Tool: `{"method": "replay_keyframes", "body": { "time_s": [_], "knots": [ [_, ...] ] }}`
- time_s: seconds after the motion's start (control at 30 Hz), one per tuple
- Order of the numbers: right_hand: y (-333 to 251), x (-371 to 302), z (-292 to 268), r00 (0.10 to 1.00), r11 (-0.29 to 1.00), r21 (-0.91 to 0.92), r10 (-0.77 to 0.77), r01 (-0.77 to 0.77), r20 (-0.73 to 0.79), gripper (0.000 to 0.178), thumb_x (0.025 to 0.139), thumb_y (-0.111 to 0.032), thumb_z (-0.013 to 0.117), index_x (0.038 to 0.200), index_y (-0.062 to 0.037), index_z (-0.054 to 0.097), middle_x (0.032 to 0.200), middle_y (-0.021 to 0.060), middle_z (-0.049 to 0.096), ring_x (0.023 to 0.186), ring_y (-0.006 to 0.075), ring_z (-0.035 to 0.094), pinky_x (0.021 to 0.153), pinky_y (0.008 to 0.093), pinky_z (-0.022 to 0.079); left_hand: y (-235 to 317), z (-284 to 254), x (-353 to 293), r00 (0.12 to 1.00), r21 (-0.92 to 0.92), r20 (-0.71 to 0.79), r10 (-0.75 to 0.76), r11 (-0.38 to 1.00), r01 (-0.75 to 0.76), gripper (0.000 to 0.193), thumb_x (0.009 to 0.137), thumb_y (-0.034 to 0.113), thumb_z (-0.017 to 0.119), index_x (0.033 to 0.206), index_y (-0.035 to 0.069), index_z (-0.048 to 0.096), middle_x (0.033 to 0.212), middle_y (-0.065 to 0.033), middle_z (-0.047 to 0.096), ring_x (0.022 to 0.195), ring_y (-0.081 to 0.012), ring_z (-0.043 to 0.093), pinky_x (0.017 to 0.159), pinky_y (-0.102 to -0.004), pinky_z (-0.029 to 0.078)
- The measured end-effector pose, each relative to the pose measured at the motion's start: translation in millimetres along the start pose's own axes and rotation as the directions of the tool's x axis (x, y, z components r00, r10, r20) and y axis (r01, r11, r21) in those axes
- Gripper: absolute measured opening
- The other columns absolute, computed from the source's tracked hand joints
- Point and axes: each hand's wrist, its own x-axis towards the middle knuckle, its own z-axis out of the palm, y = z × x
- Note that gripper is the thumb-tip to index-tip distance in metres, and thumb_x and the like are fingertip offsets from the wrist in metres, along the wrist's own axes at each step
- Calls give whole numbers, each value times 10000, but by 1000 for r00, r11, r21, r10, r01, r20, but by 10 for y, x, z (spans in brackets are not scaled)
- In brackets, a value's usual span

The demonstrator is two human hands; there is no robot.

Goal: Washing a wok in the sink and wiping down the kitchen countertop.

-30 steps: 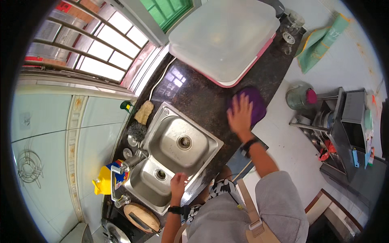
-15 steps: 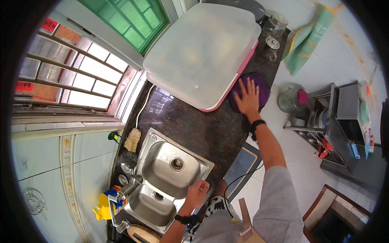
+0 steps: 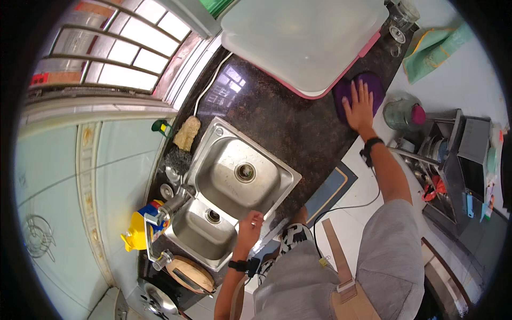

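Observation:
My right hand (image 3: 359,108) lies flat with spread fingers on a purple cloth (image 3: 376,87). The cloth rests on the dark speckled countertop (image 3: 298,125), beside the near corner of a large storage box (image 3: 309,58) with a translucent lid and pink rim. Closer to me, my left hand (image 3: 249,228) is over the front edge of the double steel sink (image 3: 290,184). Its fingers are curled in, and nothing shows in them.
Along the sink's left side are a tan sponge (image 3: 187,133), a dark scouring pad (image 3: 178,159), a faucet (image 3: 173,205) and a yellow bottle (image 3: 137,231). A wooden cutting board (image 3: 189,274) lies nearby. Glass jars (image 3: 404,15) stand far right; a thin cable (image 3: 341,207) hangs by me.
The whole view has shifted, so the counter sits higher and farther right. My right hand and the cloth have slid slightly nearer along the box's side. My left hand moved a little left along the sink.

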Motion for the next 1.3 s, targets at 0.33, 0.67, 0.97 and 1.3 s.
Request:
{"method": "replay_keyframes", "body": {
  "time_s": [0.33, 0.67, 0.97, 1.3],
  "knots": [
    [-1690, -2332, -782, 772, 829, 387, -536, 404, 342, 770, 916, -397, 566, 1526, -7, 304, 1585, 291, 210, 1484, 440, 183, 1198, 568, 130, -1010, -128, -856, 928, -273, -326, -178, 958, 88, 194, 957, 180, 628, 1017, -4, 642, 803, -97, 707, 697, -166, 679, 669, -303, 547],
    [-3513, -3516, -930, 123, 185, 594, -982, 783, 144, 716, 917, -365, 588, 1518, -57, 349, 1598, 235, 235, 1492, 381, 197, 1213, 518, 128, -2400, 889, -2852, 683, -738, -505, -527, 675, -25, 249, 1001, 232, 582, 1029, -8, 638, 867, -61, 702, 755, -132, 665, 632, -272, 521],
    [-4977, -4796, -752, -159, -141, 601, -987, 787, -23, 741, 931, -457, 568, 1542, -114, 325, 1625, 212, 177, 1514, 373, 127, 1220, 527, 83, -2569, 2213, -4520, 413, -913, -358, -838, 222, -341, 208, 1009, 212, 539, 1036, 29, 636, 899, -86, 702, 762, -173, 684, 647, -283, 508],
    [-6263, -6062, -785, 217, 171, 578, -976, 798, -11, 675, 977, -354, 497, 1525, -9, 306, 1611, 180, 250, 1501, 317, 206, 1226, 476, 130, -2860, 2433, -4966, 345, -927, -153, -926, 14, -374, 241, 1010, 214, 513, 1058, 5, 622, 938, -113, 702, 781, -200, 694, 644, -293, 522]
  ]
}}
